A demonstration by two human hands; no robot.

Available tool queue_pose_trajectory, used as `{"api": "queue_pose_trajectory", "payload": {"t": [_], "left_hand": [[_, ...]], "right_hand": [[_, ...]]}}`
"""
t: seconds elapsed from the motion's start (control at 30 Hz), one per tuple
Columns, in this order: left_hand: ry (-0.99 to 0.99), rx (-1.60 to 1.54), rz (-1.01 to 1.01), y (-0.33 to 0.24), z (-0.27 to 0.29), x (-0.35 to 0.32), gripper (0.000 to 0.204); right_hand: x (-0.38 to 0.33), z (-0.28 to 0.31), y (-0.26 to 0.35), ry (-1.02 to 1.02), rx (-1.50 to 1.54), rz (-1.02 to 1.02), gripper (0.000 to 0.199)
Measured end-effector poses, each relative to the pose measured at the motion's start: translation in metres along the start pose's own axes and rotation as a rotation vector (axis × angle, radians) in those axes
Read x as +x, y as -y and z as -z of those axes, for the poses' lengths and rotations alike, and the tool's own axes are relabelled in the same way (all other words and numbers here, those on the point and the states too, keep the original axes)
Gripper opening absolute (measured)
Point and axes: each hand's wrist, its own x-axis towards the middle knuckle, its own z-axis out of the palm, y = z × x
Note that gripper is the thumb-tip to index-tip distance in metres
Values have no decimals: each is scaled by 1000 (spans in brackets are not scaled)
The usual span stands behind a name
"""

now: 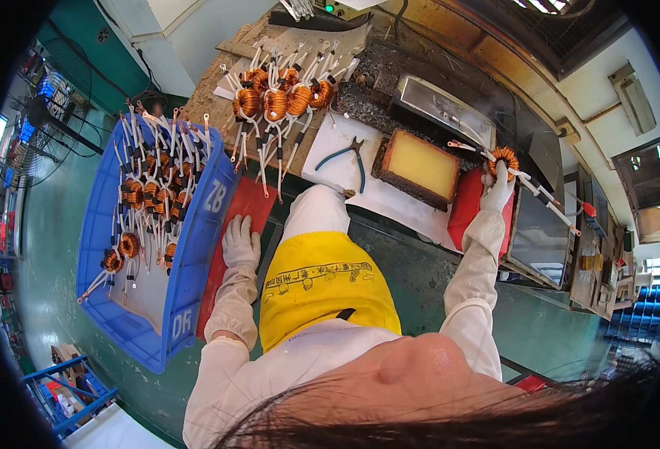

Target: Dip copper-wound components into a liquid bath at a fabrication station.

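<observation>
My right hand (496,191), in a white glove, grips a copper-wound toroid coil (503,158) with long white-sleeved leads, held up beside a metal solder pot (445,110). My gloved left hand (241,242) lies flat and open on a red sheet (249,202), next to the blue crate. A row of similar coils (281,99) lies on the wooden bench ahead of me. I wear a yellow apron (322,288).
A blue plastic crate (188,269) at my left holds several coils. Blue-handled cutters (352,156) lie on white paper near a yellow block in a dark tray (416,166). A fan stands far left; the floor is green.
</observation>
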Motion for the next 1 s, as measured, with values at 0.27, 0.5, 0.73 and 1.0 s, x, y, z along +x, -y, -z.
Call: {"api": "queue_pose_trajectory", "payload": {"t": [0.27,0.5,0.73,1.0], "left_hand": [[4,4,0,-2,2,1,47],[11,6,-2,-2,3,0,46],[27,-3,11,-4,5,2,46],[21,-6,11,-4,6,3,46]], "right_hand": [[6,3,-3,7,123,14,29],[36,-4,-17,-82,124,74,28],[54,-8,-27,-44,10,130,38],[57,-14,-24,15,-147,111,40]]}}
